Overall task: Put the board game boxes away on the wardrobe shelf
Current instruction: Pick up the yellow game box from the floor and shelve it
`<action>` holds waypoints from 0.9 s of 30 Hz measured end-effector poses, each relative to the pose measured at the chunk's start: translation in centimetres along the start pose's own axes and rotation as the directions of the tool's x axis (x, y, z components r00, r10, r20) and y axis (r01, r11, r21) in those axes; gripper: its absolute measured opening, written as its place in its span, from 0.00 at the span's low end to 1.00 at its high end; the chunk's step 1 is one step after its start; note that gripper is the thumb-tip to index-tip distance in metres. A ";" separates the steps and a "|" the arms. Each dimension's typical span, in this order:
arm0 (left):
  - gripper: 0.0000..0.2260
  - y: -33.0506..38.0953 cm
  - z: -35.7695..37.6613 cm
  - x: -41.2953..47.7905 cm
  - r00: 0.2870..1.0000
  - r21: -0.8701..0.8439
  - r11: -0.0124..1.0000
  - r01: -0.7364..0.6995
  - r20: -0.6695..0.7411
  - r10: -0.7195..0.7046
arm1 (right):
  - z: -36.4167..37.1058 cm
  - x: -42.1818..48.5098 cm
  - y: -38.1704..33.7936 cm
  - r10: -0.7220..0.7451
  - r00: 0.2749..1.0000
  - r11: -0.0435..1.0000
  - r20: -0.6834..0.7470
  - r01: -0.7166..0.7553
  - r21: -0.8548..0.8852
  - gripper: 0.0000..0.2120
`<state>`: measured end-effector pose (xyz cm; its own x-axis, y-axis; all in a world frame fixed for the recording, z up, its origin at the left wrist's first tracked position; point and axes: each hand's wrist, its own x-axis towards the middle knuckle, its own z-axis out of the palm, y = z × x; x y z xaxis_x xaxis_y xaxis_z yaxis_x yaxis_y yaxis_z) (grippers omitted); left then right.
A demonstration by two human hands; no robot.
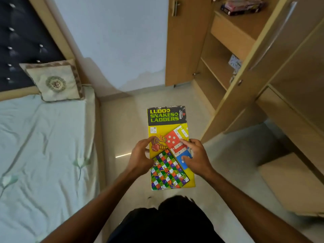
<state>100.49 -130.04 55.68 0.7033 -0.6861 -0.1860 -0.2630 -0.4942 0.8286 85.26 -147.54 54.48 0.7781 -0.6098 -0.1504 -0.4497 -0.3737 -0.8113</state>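
Observation:
I hold a flat yellow Ludo and Snakes & Ladders box out in front of me over the floor, its black title end pointing away. My left hand grips its left edge, thumb on top. My right hand grips its right edge, thumb and fingers on the lid. Ahead to the right stands the open wardrobe, and on its upper shelf lies another dark board game box.
The open wardrobe door swings out at right, close to the box. A lower shelf holds a small patterned item. The bed with a cushion fills the left side. A narrow strip of pale floor runs between them.

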 end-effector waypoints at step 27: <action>0.37 14.4 -7.1 73.1 0.986 0.029 0.995 -0.093 0.141 0.088 | -13.2 69.5 -3.6 0.036 0.971 0.999 -0.236 -0.031 0.025 0.29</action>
<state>152.80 -183.50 57.82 0.5775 -0.7951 -0.1852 -0.3460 -0.4439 0.8266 135.16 -197.78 54.44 0.6361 -0.7704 -0.0425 -0.4625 -0.3366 -0.8202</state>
